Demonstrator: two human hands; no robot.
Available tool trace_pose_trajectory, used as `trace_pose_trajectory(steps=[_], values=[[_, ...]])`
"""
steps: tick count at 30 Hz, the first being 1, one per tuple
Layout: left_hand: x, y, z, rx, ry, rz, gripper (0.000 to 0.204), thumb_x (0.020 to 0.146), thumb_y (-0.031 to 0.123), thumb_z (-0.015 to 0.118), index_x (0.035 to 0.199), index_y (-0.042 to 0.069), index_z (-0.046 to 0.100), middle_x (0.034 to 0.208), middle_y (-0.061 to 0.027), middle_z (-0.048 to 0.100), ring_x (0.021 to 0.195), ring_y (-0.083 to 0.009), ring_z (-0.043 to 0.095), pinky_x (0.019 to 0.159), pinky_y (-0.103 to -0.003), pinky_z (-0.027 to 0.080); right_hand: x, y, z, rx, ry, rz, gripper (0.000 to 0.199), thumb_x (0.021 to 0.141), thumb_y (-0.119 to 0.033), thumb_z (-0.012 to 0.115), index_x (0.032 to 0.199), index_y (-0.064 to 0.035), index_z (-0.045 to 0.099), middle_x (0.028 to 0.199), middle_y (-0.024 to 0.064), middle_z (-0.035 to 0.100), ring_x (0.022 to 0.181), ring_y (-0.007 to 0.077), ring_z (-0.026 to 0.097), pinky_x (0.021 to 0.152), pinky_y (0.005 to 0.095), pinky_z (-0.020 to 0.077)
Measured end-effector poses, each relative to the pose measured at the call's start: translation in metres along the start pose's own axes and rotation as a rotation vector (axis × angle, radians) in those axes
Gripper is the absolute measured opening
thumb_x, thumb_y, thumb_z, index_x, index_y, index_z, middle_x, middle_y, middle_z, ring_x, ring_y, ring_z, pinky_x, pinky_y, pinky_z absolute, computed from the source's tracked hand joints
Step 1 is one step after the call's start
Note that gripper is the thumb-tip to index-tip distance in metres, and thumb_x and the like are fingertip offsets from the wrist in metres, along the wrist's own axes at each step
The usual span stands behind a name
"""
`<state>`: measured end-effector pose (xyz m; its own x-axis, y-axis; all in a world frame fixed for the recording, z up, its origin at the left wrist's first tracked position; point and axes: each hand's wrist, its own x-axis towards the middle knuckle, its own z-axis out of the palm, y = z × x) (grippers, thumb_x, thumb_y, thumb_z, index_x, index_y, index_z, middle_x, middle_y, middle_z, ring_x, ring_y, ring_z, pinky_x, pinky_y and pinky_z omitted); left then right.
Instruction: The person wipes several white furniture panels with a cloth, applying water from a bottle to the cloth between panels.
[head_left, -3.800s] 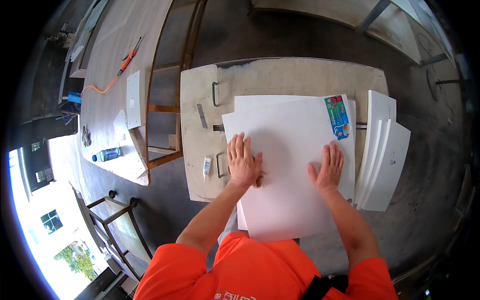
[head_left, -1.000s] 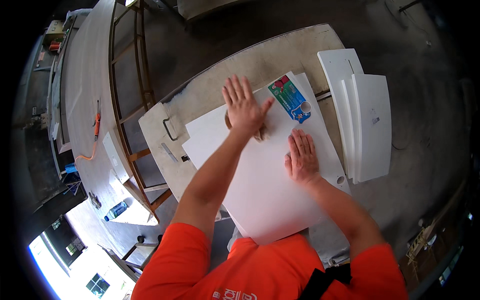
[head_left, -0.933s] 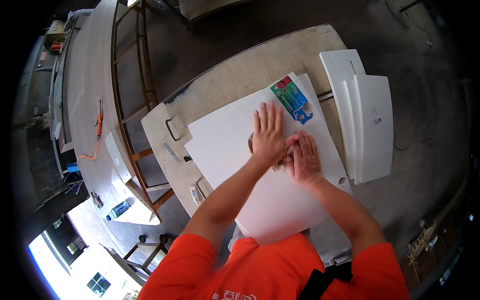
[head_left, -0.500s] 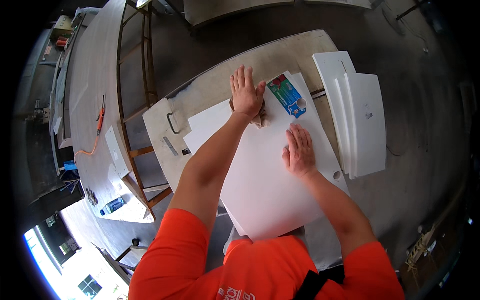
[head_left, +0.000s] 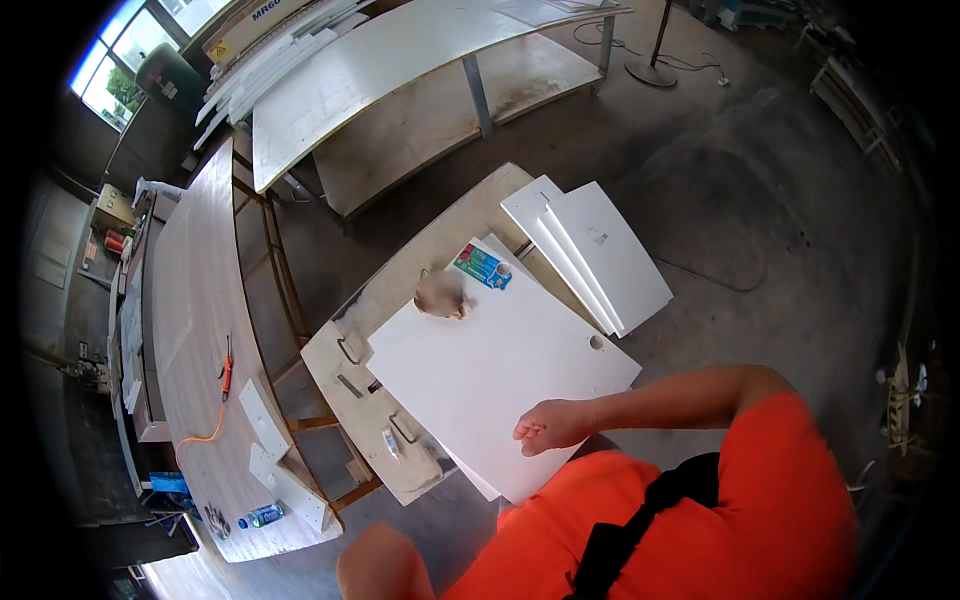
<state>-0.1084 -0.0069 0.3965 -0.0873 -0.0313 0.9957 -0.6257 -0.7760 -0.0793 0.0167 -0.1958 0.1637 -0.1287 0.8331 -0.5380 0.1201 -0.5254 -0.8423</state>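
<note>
1. several fingers of the right hand [head_left: 552, 427] curl loosely, lower centre of the frame; whether they hold anything, i can't tell.
2. left hand: out of view.
3. white panel [head_left: 480, 370] across the middle.
4. on it, crumpled tan cloth [head_left: 440, 294], left of centre, near a colourful card [head_left: 477, 265].

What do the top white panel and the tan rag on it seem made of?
Top white panel: perhaps laminated board, smooth, low-gloss; its face looks flat, even. Tan rag: probably matt cloth, judging by its crumpled edge; blur hides any weave.
</note>
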Motion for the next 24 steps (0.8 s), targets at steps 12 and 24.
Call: trace_pose_trajectory(steps=[12, 24], values=[[0.045, 0.119, -0.071, 0.038, 0.165, 0.327, 0.035, 0.097, 0.021, 0.059, 0.130, 0.010, 0.060, 0.156, -0.0150, 0.044, 0.148, -0.0346, 0.037, 0.123, -0.056, 0.024, -0.168, -0.050, 0.016, 0.169, -0.446, 0.139, 0.028, 0.093, -0.026, 0.079, 0.105, -0.0015, 0.073, 0.096, 0.0030, 0.072, 0.091, 0.0113, 0.066, 0.080, 0.0281, 0.0523], [0.043, 0.164, -0.137, -0.016, 0.284, 0.387, 0.040, 0.102, 0.023, 0.048, 0.140, 0.010, 0.054, 0.160, -0.0130, 0.041, 0.150, -0.0323, 0.034, 0.124, -0.055, 0.023, -0.213, -0.064, 0.103, 0.088, -0.399, 0.289, 0.032, 0.094, -0.032, 0.078, 0.100, -0.0012, 0.076, 0.089, 0.0020, 0.074, 0.087, 0.0107, 0.065, 0.082, 0.0289, 0.0501]])
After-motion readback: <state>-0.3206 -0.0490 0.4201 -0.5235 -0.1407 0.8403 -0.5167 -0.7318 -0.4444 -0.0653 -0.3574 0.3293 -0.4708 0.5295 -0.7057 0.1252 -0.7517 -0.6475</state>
